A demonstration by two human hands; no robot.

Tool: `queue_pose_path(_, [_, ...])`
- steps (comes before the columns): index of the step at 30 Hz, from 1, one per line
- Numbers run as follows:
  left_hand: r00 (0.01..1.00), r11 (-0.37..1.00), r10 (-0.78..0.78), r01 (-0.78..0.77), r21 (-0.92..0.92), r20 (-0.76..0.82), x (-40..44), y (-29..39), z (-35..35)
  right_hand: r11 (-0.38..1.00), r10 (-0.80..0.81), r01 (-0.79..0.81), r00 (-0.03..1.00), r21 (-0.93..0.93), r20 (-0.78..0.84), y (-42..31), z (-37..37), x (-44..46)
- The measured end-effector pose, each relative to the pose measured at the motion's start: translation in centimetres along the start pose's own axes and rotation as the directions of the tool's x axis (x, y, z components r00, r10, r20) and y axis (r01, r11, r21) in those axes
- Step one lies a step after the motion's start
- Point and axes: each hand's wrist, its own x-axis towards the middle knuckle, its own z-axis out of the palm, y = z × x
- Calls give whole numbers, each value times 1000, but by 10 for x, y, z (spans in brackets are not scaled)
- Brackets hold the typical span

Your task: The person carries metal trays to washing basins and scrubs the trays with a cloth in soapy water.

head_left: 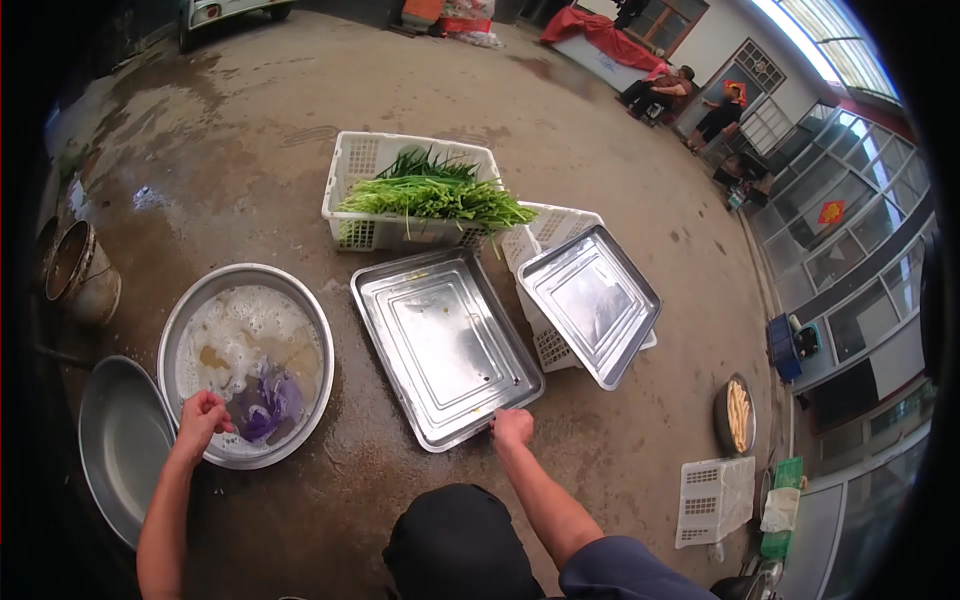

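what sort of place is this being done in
Probably a yard outside a home: bare, partly wet ground, a glazed building front along one side, and a basin of sudsy water set on the ground.

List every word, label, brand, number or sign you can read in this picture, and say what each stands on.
No text can be read for certain.
Red diamond sign on the window: yellowish marking, too small and blurred to read.
Red sign behind the far person: too blurred to read.
Vehicle at the top edge: any marking is too small to read.
Metal tray and washing basin: no lettering visible.
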Motion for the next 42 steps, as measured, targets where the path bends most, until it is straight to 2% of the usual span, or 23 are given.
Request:
queue_pose_path(4, [1000, 1000, 4, -4, 19, 5, 3, -2, -3, 998, 5, -8, 999, -61, -51, 3, 14, 9])
queue_pose_path(6, [1000, 1000, 9, -9, 8, 3, 2, 0, -4, 989, -150, 145, 961, -36, -234, 10, 20, 9])
queue_pose_path(9, [1000, 1000, 13, -13, -3, 4, 0, 7, -2, 987, -158, 146, 941, -61, -299, 19, 23, 14])
queue_pose_path(10, [1000, 1000, 13, -13, -4, 2, -1, 8, -3, 987, -159, 147, 941, -61, -298, 23, 25, 18])
queue_pose_path(12, [1000, 1000, 17, -17, -8, 0, -1, 6, -5, 999, -22, 30, 980, 36, -200, 25, 25, 23])
queue_pose_path(16, [1000, 1000, 29, -29, 12, -5, 0, -1, -11, 992, -130, 124, 963, -37, -236, 21, 24, 21])
queue_pose_path(18, [1000, 1000, 22, -22, 5, -18, -1, -1, -11, 997, 70, -63, 987, 54, -144, 13, 22, 25])
queue_pose_path(19, [1000, 1000, 19, -19, 1, -21, -2, 0, -11, 997, 66, -62, 990, 39, -123, 8, 20, 22])
queue_pose_path(24, [1000, 1000, 21, -21, -10, -20, -3, 2, -12, 911, 290, -276, 957, 306, -3, -21, 4, -5])
queue_pose_path(28, [999, 1000, 6, -6, 1, -33, -6, 10, -10, 874, 312, -319, 947, 368, 80, -23, 1, -1])
queue_pose_path(30, [1000, 1000, 13, -13, 3, -17, -9, 14, -8, 858, 241, -281, 960, 431, 145, -25, -6, -1])
queue_pose_path(33, [1000, 1000, 20, -20, -16, -14, -12, 15, -8, 786, 202, -352, 923, 508, 328, -39, -26, -7])
queue_pose_path(37, [1000, 1000, 13, -13, 2, -14, -7, 11, -7, 830, 225, -369, 908, 419, 354, -42, -29, -2])
queue_pose_path(39, [1000, 1000, 0, 0, 19, -21, -7, 12, -6, 877, 183, -333, 898, 346, 400, -33, -28, 10])
queue_pose_path(41, [999, 1000, 27, -27, 10, 28, -8, 18, -3, 859, 126, -299, 911, 416, 394, -24, -21, 17])
queue_pose_path(42, [1000, 1000, 19, -19, 11, 8, -7, 19, -2, 828, 84, -317, 886, 464, 456, -14, -20, 28])
